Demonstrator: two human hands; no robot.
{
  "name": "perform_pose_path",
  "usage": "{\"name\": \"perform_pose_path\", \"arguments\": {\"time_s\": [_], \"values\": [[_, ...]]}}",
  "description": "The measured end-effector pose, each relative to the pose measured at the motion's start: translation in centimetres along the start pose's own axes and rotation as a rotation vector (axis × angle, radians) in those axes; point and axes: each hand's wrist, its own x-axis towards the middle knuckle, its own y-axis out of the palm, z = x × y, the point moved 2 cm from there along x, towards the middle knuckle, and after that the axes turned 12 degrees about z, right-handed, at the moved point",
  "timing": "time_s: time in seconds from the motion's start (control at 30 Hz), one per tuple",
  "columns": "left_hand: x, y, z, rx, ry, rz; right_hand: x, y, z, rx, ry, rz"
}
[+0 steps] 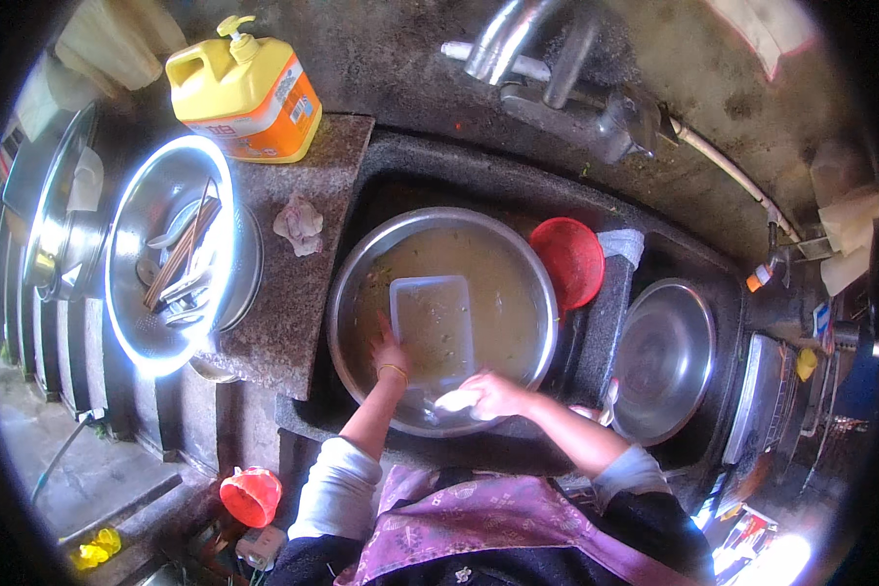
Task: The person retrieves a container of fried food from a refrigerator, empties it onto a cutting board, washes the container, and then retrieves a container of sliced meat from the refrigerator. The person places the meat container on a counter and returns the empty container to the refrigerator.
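A rectangular translucent plastic container [434,322] lies partly sunk in cloudy water inside a large stainless steel basin [346,275]. My left hand [390,353], with a yellow band at the wrist, grips the container's left side; its fingertips blur into the water. Near the basin's front rim, my right hand [499,395] is closed around a white cloth or sponge [458,400], close to the container's near end. Bits of food float in the water. The basin stands in a dark stone sink [454,157].
Left of the sink, a stone ledge [282,300] carries a steel colander [128,286] with chopsticks and spoons, a crumpled rag [299,225] and a yellow detergent jug [245,102]. A red plastic bowl [568,264] and second steel basin [666,359] sit right. Metal faucet pipe [509,36] hangs beyond.
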Motion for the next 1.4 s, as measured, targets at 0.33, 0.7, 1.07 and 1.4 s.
{"name": "perform_pose_path", "arguments": {"time_s": [0.33,0.7,1.07,1.4], "values": [[-3.5,8.2,0.2,0.763,0.396,0.144,0.6,-5.2,-4.8,-0.396,0.2,-0.606],[-8.3,0.7,1.1,-0.268,0.631,-0.092,2.6,2.7,2.1,-0.056,-0.256,-0.713],[-5.8,-2.1,2.8,-1.071,0.174,-0.166,11.0,-3.8,4.6,-0.559,0.009,-0.674],[-3.4,1.0,5.7,-1.361,-0.102,-0.268,11.1,-7.6,-8.1,0.172,0.462,-0.555]]}}
